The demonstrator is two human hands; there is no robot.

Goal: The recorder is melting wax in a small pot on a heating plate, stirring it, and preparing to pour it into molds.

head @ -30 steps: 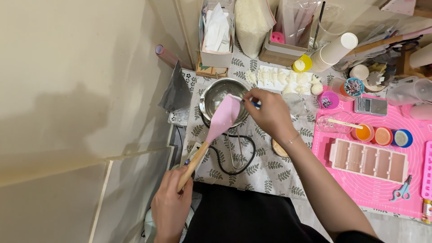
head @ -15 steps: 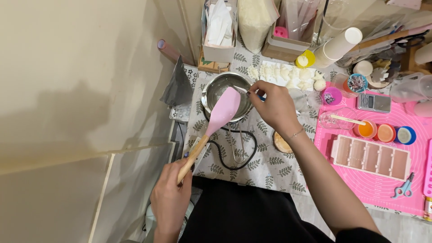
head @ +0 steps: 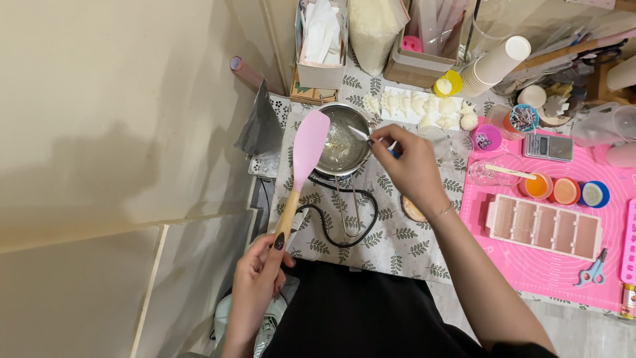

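The left hand grips the wooden handle of a pink silicone spatula, fingers wrapped around the handle's near end. The spatula's long axis runs from that hand up and slightly right, away from the body, so its broad pink blade hangs over the left rim of the small steel pot; whether the blade touches the rim or floats just above it cannot be told from this angle.

The right hand is pinched shut on a thin tool, seemingly a small knife or scraper with a blue handle, its pale tip reaching over the pot's right side. This hand is the nearer of the two to the pot, just beside its rim, while the left hand sits well back at the worktop's near edge.

The pot stands on the leaf-patterned worktop and holds a shallow, clear, glistening liquid with a few pale bits. A black cord loops below it.

To the right, on a pink mat, lies a pale tray mould with a row of empty compartments. Above it stand small cups of orange and pale contents, and a clear cup with a wooden stick laid across it.
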